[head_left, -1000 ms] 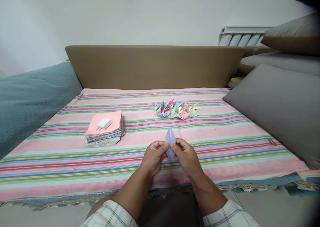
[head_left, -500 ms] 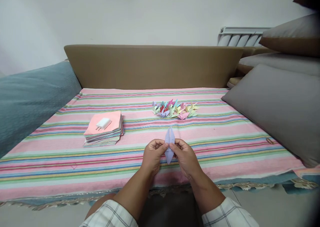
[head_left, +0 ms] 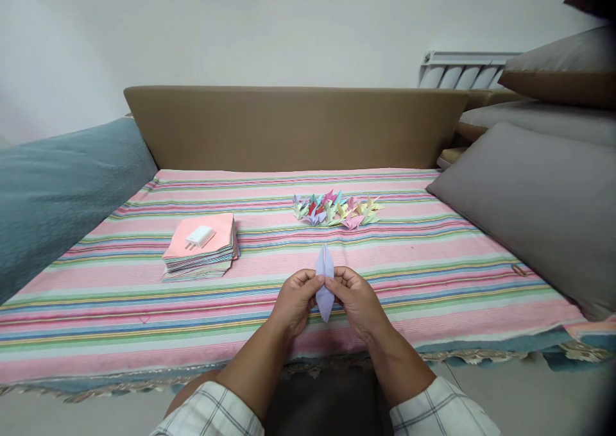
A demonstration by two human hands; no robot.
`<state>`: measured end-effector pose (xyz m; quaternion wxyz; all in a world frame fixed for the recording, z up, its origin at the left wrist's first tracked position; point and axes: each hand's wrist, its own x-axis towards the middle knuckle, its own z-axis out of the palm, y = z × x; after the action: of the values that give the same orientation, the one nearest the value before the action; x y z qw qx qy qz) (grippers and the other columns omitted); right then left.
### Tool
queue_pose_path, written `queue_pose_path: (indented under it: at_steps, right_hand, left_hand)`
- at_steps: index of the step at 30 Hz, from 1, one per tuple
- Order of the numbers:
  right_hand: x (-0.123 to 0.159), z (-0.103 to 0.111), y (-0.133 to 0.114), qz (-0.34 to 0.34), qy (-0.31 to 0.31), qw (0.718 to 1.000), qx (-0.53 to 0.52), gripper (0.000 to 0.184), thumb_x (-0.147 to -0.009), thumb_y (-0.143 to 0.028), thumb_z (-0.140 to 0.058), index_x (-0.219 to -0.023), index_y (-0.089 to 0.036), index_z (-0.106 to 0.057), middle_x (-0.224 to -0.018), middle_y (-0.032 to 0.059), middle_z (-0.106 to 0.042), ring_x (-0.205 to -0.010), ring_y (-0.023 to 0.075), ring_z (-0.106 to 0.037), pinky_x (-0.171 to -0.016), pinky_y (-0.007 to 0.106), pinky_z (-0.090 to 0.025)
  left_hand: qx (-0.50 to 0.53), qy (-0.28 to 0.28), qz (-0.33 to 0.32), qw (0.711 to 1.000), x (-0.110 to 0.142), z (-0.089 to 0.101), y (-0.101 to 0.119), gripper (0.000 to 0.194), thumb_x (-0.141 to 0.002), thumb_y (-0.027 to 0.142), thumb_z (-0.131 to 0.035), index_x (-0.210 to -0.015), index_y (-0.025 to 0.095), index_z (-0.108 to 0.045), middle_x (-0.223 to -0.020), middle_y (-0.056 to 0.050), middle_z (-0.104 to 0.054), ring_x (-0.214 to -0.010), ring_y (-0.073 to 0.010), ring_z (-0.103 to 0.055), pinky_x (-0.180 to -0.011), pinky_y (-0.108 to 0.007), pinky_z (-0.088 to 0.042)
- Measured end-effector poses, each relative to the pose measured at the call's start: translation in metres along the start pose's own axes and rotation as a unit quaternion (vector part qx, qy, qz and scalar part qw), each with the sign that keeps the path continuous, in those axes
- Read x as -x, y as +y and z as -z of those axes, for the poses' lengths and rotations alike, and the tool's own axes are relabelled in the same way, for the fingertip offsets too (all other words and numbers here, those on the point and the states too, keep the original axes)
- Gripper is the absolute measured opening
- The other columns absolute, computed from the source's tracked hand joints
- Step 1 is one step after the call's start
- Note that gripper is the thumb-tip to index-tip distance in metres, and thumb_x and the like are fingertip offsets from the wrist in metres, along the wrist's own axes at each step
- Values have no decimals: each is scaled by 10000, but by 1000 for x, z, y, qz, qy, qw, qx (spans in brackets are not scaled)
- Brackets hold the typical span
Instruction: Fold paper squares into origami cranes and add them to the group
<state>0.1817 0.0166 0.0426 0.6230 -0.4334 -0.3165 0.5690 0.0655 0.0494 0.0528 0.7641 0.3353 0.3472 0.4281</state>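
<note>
A folded lavender origami paper point(head_left: 325, 302), narrow and pointed at both ends, is held upright between my hands above the striped cloth. My left hand point(head_left: 294, 298) pinches its left edge, with the thumb on the near face and the fingers behind. On the opposite edge, my right hand point(head_left: 357, 300) grips in the same way, and both thumbs nearly meet at the middle. Beyond my hands lies a cluster of several small folded paper cranes point(head_left: 332, 210) in pink, red, blue, green, yellow and purple.
To the left stands a stack of square coloured paper point(head_left: 199, 256) with a white charger plug point(head_left: 200, 236) on top. Grey cushions point(head_left: 524, 211) line the right side, and a blue-green cushion point(head_left: 72, 192) the left. A brown backrest point(head_left: 293, 128) rises behind the striped cloth point(head_left: 120, 327).
The lavender paper's two upper points have come closer together, leaving a narrower slit. Its lower tip reaches slightly further down. Both hands keep their hold in nearly the same place.
</note>
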Motion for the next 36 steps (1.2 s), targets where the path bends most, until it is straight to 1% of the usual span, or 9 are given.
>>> queue_pose_path:
  at_steps: [5,9,12,14,19,23,27,32,36]
  right_hand:
    - [2,0,-2,-17,-23,1000,2,324,-610,-389,-785,-789,-172,-625,-660,-20,-612,-580,97,-524,-551,223,-409]
    - [3,0,-5,-29,-32,999,3,314,-642,-423,-759,-781,-180,-617,-652,-27,-584,-568,96,-502,-552,234,-401]
    - [3,0,-7,-27,-34,999,2,327,-650,-447,-746,-807,-186,-628,-631,-36,-568,-553,92,-480,-554,237,-395]
    - [3,0,-8,-26,-32,999,1,330,-642,-443,-752,-815,-186,-638,-623,-40,-562,-546,86,-468,-555,233,-392]
    - [4,3,-7,-36,-14,999,-21,312,-604,-413,-785,-698,-174,-606,-604,-41,-552,-543,82,-465,-553,226,-386]
    - [5,4,-8,-40,-18,999,-20,323,-596,-411,-788,-719,-174,-606,-615,-31,-561,-550,91,-478,-557,230,-396]
    - [5,5,-9,-18,-51,998,-7,334,-611,-394,-782,-826,-188,-631,-734,-4,-613,-647,123,-535,-619,248,-425]
    - [3,5,-8,7,-65,998,11,263,-650,-382,-762,-724,-178,-614,-675,-23,-587,-636,112,-510,-619,233,-403]
    - [3,5,-8,9,-68,998,8,257,-674,-394,-742,-719,-180,-608,-668,-19,-586,-632,117,-509,-613,236,-405]
  left_hand:
    - [7,-4,-11,1000,-2,3,-3,363,-520,332,-835,-630,130,-553,-540,34,-567,-491,-68,-506,-511,-191,-398]
    - [-29,-1,-50,998,-2,4,-6,358,-570,364,-807,-637,145,-532,-521,41,-556,-472,-72,-496,-489,-192,-374]
    - [-59,5,-72,996,-2,4,-7,369,-571,382,-804,-625,146,-525,-511,41,-556,-462,-73,-492,-471,-188,-353]
    - [-64,5,-70,995,-2,4,-6,381,-549,382,-816,-612,143,-526,-506,38,-560,-457,-74,-494,-466,-187,-348]
    - [-40,-34,-20,998,1,5,-3,358,-503,324,-848,-672,130,-600,-589,0,-627,-537,-110,-570,-559,-227,-431]
    - [-45,-23,-19,999,3,4,-1,358,-485,333,-853,-614,130,-587,-574,-8,-628,-527,-111,-566,-533,-218,-418]
    - [-77,-17,-46,996,6,2,0,376,-475,346,-851,-566,133,-555,-510,31,-564,-469,-67,-489,-487,-184,-368]
    - [-146,-24,-87,985,7,4,-2,366,-533,384,-817,-562,131,-554,-532,36,-526,-495,-61,-454,-484,-178,-341]
    - [-170,-32,-96,980,8,3,0,345,-557,377,-805,-564,134,-561,-532,35,-499,-502,-64,-436,-483,-181,-328]
